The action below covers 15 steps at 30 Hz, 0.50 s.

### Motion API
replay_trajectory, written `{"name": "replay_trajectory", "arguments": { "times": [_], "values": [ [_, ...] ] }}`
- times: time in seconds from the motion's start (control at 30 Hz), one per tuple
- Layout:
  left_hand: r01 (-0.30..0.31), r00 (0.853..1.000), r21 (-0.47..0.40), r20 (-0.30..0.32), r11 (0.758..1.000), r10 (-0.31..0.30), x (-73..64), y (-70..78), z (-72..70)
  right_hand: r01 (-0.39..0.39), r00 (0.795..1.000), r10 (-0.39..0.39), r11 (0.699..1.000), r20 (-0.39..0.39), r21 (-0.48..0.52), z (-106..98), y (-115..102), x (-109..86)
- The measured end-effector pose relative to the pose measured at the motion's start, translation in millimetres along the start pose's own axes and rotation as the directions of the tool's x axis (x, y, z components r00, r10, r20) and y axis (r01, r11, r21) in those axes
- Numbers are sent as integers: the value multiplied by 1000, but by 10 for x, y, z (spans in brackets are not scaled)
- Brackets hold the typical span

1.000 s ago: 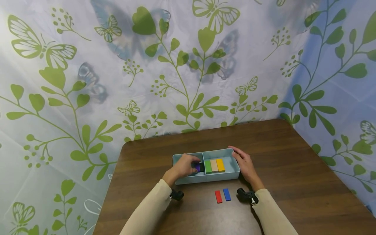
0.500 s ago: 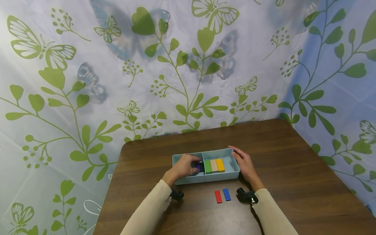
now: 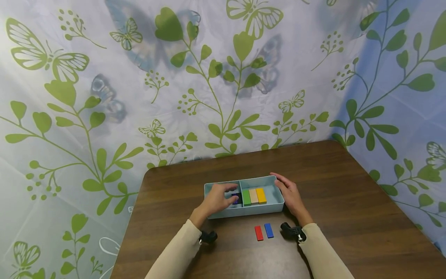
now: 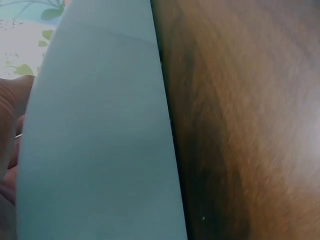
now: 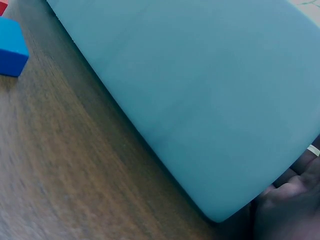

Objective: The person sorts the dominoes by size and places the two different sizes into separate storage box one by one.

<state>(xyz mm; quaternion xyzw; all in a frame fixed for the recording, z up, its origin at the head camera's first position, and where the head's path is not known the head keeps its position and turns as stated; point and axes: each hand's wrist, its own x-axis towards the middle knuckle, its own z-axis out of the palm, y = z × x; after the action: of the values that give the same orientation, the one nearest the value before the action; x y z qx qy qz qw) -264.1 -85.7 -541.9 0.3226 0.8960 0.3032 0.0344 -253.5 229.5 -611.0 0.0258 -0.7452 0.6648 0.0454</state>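
A light blue two-compartment tray (image 3: 226, 214) sits on the table. In its left compartment a dark purple block (image 3: 235, 196) and a black block (image 3: 239, 198) lie side by side near the divider. My left hand (image 3: 216, 198) reaches over that compartment, thumb and fingers spread apart around these blocks; the thumb partly hides them. Green (image 3: 246, 198), beige (image 3: 254, 197) and yellow (image 3: 261, 196) blocks stand in a row in the right compartment. My right hand (image 3: 290, 193) rests against the tray's right end, fingers extended. In both wrist views the tray's wall hides most of each hand.
A red block (image 3: 259, 233) and a blue block (image 3: 269, 230) lie on the brown table (image 3: 237, 255) in front of the tray. Behind the table hangs a patterned curtain (image 3: 195, 128). A camera is strapped to each wrist.
My left thumb and fingers have opened wider and the hand has shifted slightly, showing more of the dark blocks. The right hand and the tray stay in place.
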Motion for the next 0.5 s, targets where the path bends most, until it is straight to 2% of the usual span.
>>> {"name": "replay_trajectory", "arguments": {
  "times": [0.3,0.5],
  "values": [
    [-93,992,52,-81,994,97,-108,259,-28,1,1000,-1,1000,-5,-4,0,-7,7],
    [-118,987,73,-97,990,125,-200,433,-48,-2,1000,2,1000,3,1,-1,12,14]
  ]
}}
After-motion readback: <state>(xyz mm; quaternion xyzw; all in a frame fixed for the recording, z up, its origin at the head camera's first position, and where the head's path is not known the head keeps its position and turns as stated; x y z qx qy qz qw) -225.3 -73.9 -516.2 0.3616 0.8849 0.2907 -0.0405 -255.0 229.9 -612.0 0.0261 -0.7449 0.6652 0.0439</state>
